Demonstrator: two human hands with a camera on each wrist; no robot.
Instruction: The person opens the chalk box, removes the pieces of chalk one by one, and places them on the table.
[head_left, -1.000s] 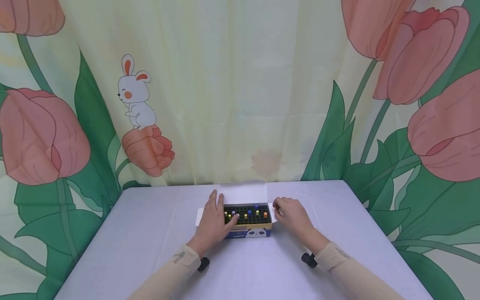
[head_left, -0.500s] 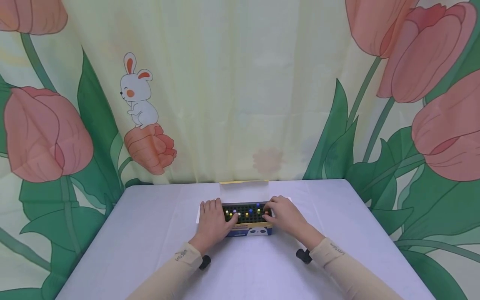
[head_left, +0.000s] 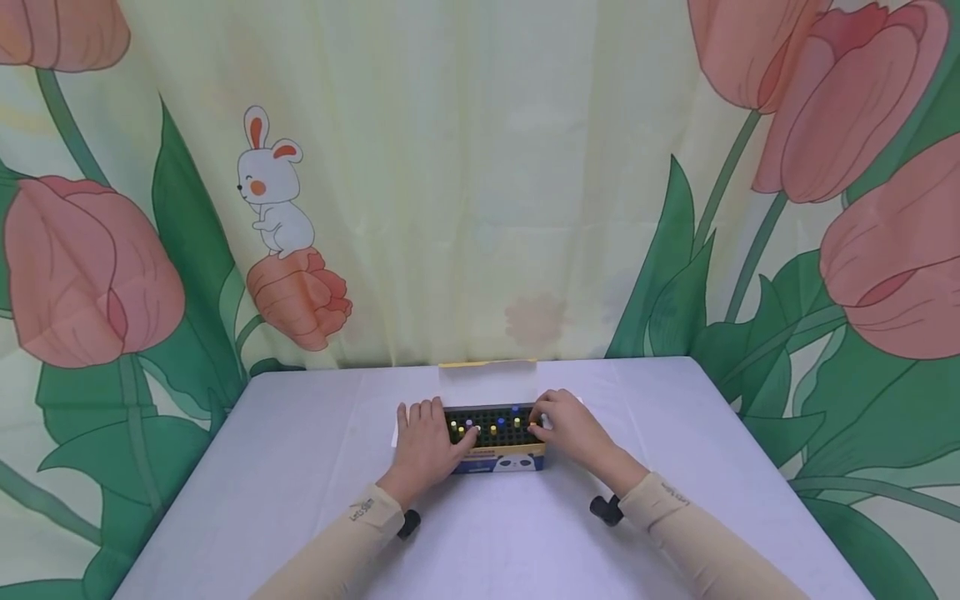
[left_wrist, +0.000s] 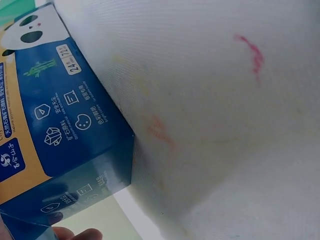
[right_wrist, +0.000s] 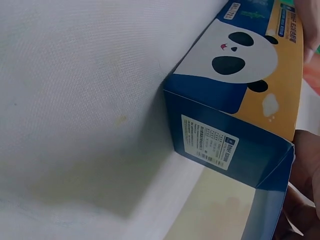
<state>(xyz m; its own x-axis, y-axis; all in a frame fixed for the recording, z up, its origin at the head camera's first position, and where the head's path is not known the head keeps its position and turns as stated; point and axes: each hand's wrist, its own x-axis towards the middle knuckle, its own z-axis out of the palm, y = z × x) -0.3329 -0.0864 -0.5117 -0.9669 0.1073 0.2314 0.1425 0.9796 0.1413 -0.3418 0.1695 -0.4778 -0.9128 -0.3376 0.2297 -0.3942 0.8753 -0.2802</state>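
Observation:
A blue and yellow panda-printed chalk box lies open on the table, also seen in both wrist views. Inside, a black holder full of holes bears several coloured chalk sticks standing up, among them a blue one and a yellow one. My left hand rests over the box's left end, fingers extended, thumb over the front rim. At the right end, my right hand's thumb and forefinger pinch an orange chalk stick, mostly hidden by the fingertips.
Behind the holder the box's lid flap stands raised. White side flaps stick out under both hands. A white cloth with faint chalk marks covers the table. A tulip-and-rabbit curtain hangs behind.
My right hand has come left from beside the right flap to the orange chalk stick at the holder's right end. My left fingers have drawn closer together; the left hand stays on the box.

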